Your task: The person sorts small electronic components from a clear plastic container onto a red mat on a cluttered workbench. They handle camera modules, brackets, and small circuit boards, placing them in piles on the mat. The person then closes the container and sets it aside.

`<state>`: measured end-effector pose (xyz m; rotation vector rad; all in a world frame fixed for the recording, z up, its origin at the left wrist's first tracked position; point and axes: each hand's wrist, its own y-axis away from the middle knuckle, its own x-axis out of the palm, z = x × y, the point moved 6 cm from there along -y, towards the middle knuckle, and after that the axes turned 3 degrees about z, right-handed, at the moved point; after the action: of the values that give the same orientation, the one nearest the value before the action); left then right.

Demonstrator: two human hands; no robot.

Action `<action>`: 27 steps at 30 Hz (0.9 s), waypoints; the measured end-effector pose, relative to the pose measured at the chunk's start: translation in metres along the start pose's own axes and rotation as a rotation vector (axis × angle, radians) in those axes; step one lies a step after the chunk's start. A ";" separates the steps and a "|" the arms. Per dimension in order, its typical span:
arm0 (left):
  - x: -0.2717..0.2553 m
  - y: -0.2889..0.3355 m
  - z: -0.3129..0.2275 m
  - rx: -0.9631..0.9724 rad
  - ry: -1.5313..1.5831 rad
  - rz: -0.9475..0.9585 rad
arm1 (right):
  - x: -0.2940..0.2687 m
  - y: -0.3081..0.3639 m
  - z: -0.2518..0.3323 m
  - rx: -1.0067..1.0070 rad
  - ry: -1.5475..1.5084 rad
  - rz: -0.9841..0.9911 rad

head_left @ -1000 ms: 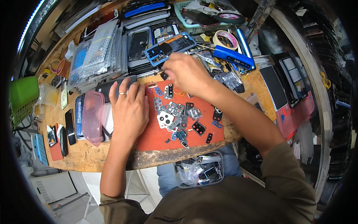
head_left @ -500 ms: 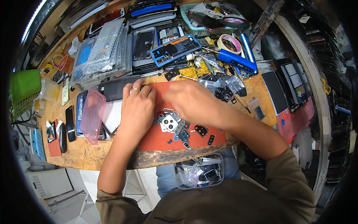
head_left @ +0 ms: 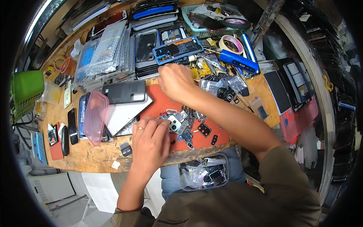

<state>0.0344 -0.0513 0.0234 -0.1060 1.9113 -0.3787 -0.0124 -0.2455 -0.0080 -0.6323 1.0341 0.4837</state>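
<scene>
On the red mat point(head_left: 181, 145) lies a loose heap of small phone camera parts point(head_left: 185, 126), among them a white square camera lens cover point(head_left: 174, 124). At the heap's left edge is my left hand point(head_left: 151, 138), fingers bent and close together, tips beside the white cover. Whatever is under those fingers is hidden. My right hand point(head_left: 176, 80) is closed at the mat's far edge, near the upright-stacked phones. Its fingertips face away, so anything in them is out of sight. A black camera lens frame point(head_left: 204, 130) and a smaller black one point(head_left: 214, 139) lie right of the heap.
A clear box of parts point(head_left: 225, 178) rests on my lap. Left of the mat are a dark phone back cover point(head_left: 126, 92), a white panel point(head_left: 126, 115) and a pink lid point(head_left: 95, 118). Bubble-wrapped packs point(head_left: 107, 49), a blue-framed phone point(head_left: 177, 50) and a blue tool point(head_left: 240, 62) stand farther back.
My left hand has come back from the dark back cover to the heap's left side. My right hand has shifted slightly away from me and left. A small dark card by the front edge is uncovered.
</scene>
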 end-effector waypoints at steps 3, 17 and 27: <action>-0.002 0.011 0.011 -0.107 0.165 0.014 | -0.029 0.042 0.000 -0.141 -0.210 0.088; 0.008 0.003 0.011 -0.174 0.178 0.239 | -0.064 0.118 -0.011 -0.211 -0.053 0.503; 0.025 -0.013 -0.005 -0.217 0.203 0.399 | -0.042 0.121 0.010 -0.172 -0.149 0.687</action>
<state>0.0194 -0.0694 0.0064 0.1758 2.1113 0.0908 -0.1020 -0.1536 0.0028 -0.3685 1.0601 1.2120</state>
